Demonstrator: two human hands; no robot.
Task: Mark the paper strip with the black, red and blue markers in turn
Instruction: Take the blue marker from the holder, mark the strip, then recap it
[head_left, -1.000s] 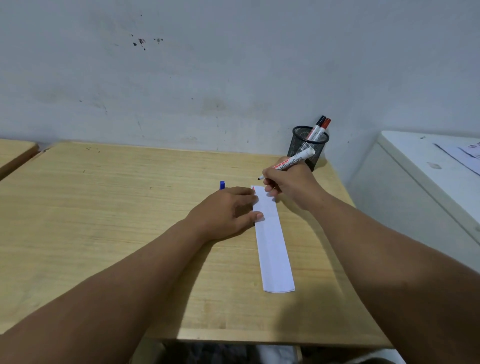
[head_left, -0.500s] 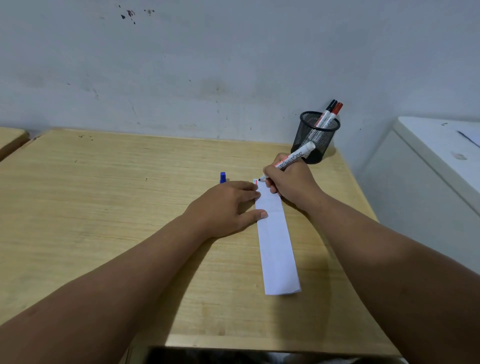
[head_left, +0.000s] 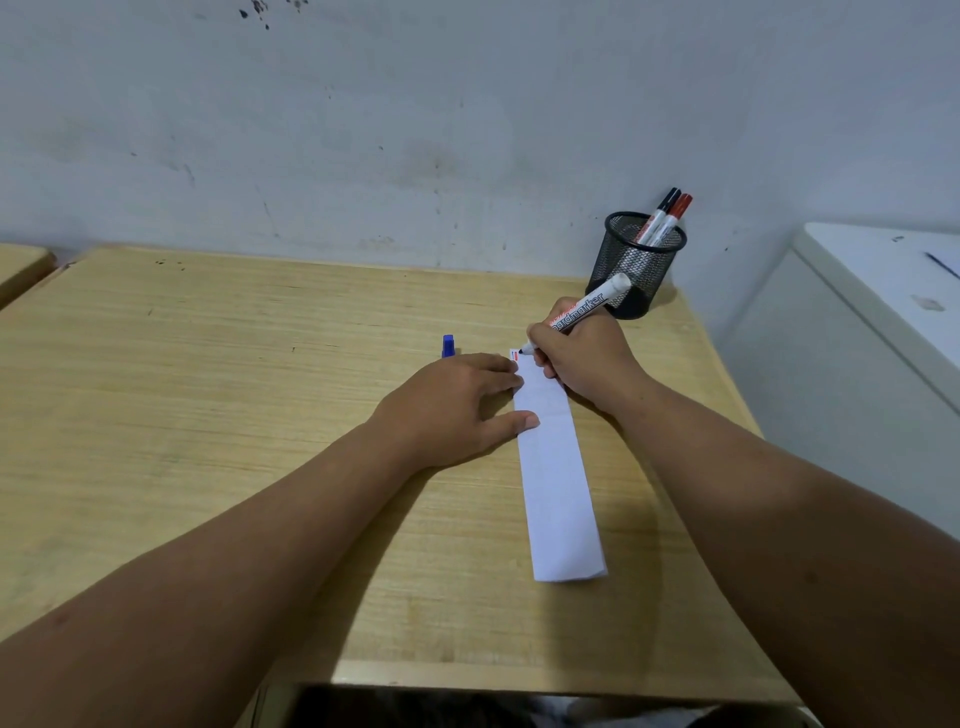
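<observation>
Desk (head_left: 208, 415) in wood runs under both your arms. Blue cap (head_left: 448, 346) stands just beyond your left hand (head_left: 452, 408), which lies flat, fingers together, thumb tip on the paper strip (head_left: 558, 483) near its far end. Strip runs twd you, betw. both hands. Your right hand (head_left: 584, 361) grips a marker (head_left: 582, 312), tip at the strip's far corner by a red mark. Mesh cup (head_left: 636, 265) w/ black marker (head_left: 662, 213) & red marker (head_left: 675, 215) stands beyond.

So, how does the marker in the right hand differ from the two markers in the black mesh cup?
The uncapped white marker in the right hand is tilted low, its tip at the far end of the white paper strip; the two capped markers stand steeply in the black mesh cup. The held one shows no cap; those wear black and red caps. All have white barrels.
</observation>
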